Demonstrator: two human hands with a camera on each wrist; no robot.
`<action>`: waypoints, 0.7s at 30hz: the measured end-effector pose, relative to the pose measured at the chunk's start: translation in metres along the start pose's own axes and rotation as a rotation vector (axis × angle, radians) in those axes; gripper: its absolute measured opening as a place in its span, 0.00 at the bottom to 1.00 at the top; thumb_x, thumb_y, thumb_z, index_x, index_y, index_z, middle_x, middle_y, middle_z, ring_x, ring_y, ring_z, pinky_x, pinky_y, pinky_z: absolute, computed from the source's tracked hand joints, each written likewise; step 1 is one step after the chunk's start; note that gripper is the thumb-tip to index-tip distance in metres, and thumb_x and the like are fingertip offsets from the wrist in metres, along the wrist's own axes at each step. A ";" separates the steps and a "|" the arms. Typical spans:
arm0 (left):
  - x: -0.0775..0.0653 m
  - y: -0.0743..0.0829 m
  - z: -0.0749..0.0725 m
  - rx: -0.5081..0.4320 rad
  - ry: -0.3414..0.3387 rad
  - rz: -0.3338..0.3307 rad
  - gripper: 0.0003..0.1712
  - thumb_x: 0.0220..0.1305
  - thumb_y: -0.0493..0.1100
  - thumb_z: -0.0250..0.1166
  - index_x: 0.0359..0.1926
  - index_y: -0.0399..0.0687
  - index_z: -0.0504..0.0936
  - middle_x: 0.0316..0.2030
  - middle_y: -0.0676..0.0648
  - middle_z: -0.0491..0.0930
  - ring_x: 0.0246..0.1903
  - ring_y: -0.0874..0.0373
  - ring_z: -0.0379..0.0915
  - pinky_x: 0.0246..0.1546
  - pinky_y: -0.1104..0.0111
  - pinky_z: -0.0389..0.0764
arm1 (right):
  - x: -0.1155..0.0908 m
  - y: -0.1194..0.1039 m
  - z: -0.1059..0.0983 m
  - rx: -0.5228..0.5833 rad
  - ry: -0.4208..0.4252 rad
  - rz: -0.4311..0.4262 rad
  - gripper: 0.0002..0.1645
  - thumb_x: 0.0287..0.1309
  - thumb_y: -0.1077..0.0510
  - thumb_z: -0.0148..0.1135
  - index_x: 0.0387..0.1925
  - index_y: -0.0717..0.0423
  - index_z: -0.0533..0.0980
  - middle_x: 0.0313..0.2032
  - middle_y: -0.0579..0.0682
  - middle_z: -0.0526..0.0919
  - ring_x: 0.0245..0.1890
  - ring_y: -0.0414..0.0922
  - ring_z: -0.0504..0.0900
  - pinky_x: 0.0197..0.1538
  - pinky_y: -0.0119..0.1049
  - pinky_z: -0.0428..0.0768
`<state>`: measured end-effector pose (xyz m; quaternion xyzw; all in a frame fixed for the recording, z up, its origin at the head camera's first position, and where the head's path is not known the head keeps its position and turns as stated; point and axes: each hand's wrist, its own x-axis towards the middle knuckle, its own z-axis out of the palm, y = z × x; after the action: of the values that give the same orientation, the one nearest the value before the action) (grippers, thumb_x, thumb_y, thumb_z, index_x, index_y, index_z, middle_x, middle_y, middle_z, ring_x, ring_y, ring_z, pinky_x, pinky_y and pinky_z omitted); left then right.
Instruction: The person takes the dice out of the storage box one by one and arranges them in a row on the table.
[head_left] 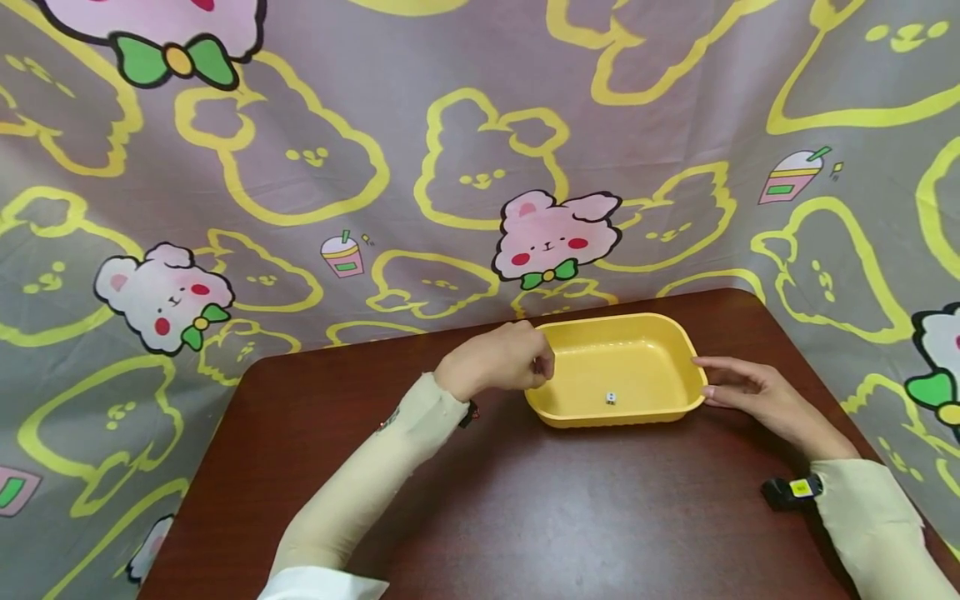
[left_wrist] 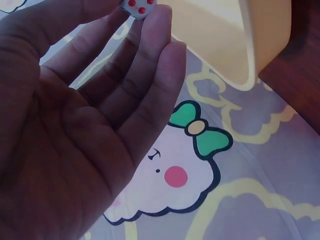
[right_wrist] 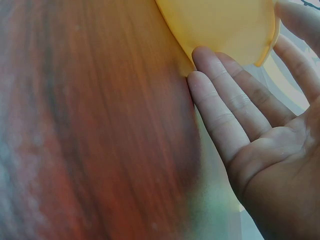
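A yellow plastic tray (head_left: 570,337) stands on the brown table, and a small white die (head_left: 611,398) lies on its floor. My left hand (head_left: 542,367) hovers at the tray's left rim. In the left wrist view it pinches a second die (left_wrist: 139,7) with red dots at its fingertips (left_wrist: 157,22), close to the tray's edge (left_wrist: 250,55). My right hand (head_left: 712,385) lies on the table with straight fingers (right_wrist: 220,75) touching the tray's right wall (right_wrist: 225,25).
The brown table (head_left: 525,517) has rounded far corners and ends just behind the tray. A cartoon-bear cloth (head_left: 480,167) hangs behind and around it. A wrist camera (head_left: 787,490) sits on my right sleeve.
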<state>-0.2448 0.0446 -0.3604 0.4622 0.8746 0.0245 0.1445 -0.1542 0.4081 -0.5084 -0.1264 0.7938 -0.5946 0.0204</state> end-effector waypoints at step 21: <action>-0.041 -0.015 0.003 0.002 0.116 -0.013 0.06 0.56 0.41 0.65 0.29 0.58 0.87 0.23 0.63 0.80 0.24 0.70 0.73 0.31 0.77 0.76 | 0.000 0.000 -0.001 0.002 -0.025 -0.003 0.30 0.62 0.65 0.60 0.64 0.69 0.65 0.54 0.29 0.78 0.44 0.33 0.85 0.42 0.35 0.85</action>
<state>-0.2346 0.0027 -0.3561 0.4544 0.8845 0.0495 0.0934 -0.1546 0.4091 -0.5083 -0.1348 0.7927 -0.5938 0.0294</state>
